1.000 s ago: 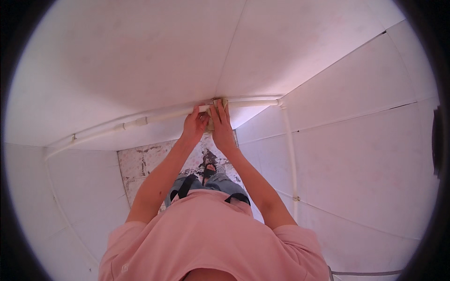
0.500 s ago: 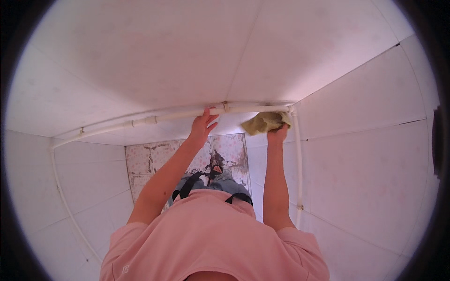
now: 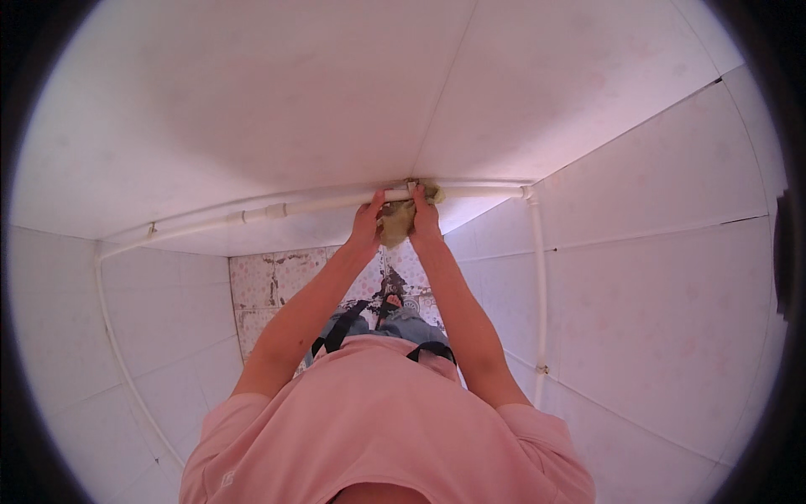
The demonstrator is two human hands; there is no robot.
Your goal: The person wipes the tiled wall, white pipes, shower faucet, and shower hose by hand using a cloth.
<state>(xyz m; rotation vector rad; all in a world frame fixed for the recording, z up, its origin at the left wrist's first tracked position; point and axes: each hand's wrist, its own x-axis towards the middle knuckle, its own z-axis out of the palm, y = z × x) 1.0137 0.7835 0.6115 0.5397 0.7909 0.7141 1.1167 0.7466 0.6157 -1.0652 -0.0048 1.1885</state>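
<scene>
A yellow-green cloth (image 3: pixel 395 227) is bunched around a white pipe (image 3: pixel 327 204) that runs across the wall in front of me. My right hand (image 3: pixel 426 222) grips the cloth and presses it to the pipe beside a pipe clip, with a flap of cloth showing past the fingers to the right. Close by on the left, my left hand (image 3: pixel 367 223) closes on the pipe, thumb up against it. Its fingertips go behind the pipe and the cloth edge, so they are partly hidden.
White tiled walls (image 3: pixel 646 176) close in on both sides. At the right corner the pipe meets a downward pipe (image 3: pixel 538 286); another pipe (image 3: pixel 117 361) descends at left. Below, my feet stand on a stained, pink-patterned tile floor (image 3: pixel 252 281).
My right hand has carried the cloth left along the pipe, from the right corner to the clip beside my left hand. The left hand's spread fingers have closed on the pipe.
</scene>
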